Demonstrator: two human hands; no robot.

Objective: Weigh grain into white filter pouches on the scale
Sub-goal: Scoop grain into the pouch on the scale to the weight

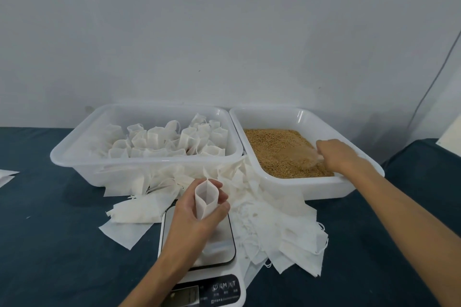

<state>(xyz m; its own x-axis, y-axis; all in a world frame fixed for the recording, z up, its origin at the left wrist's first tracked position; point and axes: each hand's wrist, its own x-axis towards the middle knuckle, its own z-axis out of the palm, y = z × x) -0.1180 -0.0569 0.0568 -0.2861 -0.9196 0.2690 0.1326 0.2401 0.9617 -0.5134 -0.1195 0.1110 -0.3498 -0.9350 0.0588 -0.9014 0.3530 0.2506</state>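
- Head view: an open-mouthed white filter pouch (206, 200) is gripped upright in the curled left hand (197, 217), above the white digital scale (199, 257).
- A blurred translucent scoop (308, 154) is held by the right hand (335, 154) in the golden grain (282, 152) inside the right white plastic tub (324, 189).
- Filled pouches (169, 139) are stood in the left white plastic tub (82, 164); flat pouches (274, 227) are strewn on the dark blue cloth (50, 244).

The right hand (341, 156) blurs at its fingertips in the grain (282, 149), so whatever it holds cannot be told. The left hand (197, 209) hides part of the scale (224, 237), whose display (185, 295) is unreadable and cut by the bottom edge.
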